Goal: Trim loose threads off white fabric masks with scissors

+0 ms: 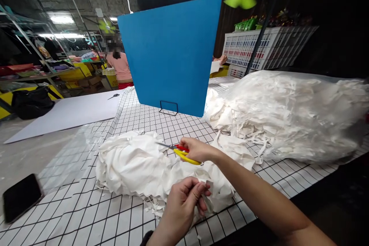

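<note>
My right hand (198,150) is closed around scissors (184,156) with one red and one yellow handle loop, their blades pointing left over the fabric. Lower down, my left hand (187,200) pinches a piece of white fabric (208,184) between thumb and fingers. A heap of white fabric pieces (132,157) lies to the left of both hands. Small white scraps (155,205) are scattered at its front edge. More white cloth (235,150) lies under and behind my right forearm.
A blue board (173,57) stands on a wire stand (169,108) at the back. On the right bulges a clear plastic bag (302,115) of white pieces. A phone (22,198) lies at left; dark scissors (113,96) rest on a white sheet (77,109). Another person (120,67) is behind.
</note>
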`<state>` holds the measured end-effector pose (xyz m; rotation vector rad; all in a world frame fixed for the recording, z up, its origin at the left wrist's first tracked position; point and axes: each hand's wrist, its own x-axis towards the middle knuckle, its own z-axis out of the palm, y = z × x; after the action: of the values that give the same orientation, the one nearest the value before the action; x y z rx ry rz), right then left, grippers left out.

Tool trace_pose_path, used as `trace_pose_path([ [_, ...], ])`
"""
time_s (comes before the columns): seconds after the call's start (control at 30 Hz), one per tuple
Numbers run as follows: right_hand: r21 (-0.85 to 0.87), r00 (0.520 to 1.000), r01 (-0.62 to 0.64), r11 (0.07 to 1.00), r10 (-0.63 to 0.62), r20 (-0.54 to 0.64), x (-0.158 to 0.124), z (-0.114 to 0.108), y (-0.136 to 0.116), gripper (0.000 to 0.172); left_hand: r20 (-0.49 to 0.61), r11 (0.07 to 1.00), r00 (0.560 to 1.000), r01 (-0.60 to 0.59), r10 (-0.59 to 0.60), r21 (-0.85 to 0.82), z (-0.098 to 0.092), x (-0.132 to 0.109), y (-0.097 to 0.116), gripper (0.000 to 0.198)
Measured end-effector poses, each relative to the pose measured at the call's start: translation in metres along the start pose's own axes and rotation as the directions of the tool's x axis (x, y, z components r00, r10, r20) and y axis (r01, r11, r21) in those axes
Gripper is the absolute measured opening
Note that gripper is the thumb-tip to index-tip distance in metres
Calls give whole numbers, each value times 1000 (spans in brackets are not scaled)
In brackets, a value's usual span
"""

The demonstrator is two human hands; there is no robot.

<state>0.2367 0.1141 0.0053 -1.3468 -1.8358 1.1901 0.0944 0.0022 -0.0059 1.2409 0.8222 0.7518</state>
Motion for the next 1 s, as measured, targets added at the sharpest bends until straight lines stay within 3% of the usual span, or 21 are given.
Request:
trace_pose_path([
  [0.07,57,997,-25,998,29,-65,-14,-7,12,32,-161,991,984,-58,77,119,-13,-3,-6,38],
  [0.13,131,991,-28,991,45,-129,-34,-16,18,35,-319,961,925,-131,208,245,-20,-5,-7,35],
  [0.2,238,988,-17,971,54,-148,-59,-22,18,42,-407,947,870,-174,276,271,-21,-7,-5,32],
  [0.27,317,992,-30,948,68,-110,-85,-24,15,45,-392,973,893,-173,220,150,-20,-6,-4,33],
  [0.37,280,992,-75,957,101,-78,-116,-22,9,45,-260,977,961,-138,93,-161,-17,-3,-5,35],
  [0.47,209,989,-111,972,129,-75,-134,-19,7,44,-191,910,979,-140,68,-391,-15,1,-10,32],
  [0.57,200,986,-135,970,151,-68,-143,-15,8,43,-157,868,986,-122,51,-482,-15,3,-12,27],
  [0.73,153,981,-153,976,169,-93,-150,-9,7,41,-196,909,976,-162,91,-384,-14,1,-11,21],
  [1.0,-257,978,-177,950,140,-156,-158,-8,-11,41,-214,966,946,-257,245,-29,-12,-5,-14,17],
])
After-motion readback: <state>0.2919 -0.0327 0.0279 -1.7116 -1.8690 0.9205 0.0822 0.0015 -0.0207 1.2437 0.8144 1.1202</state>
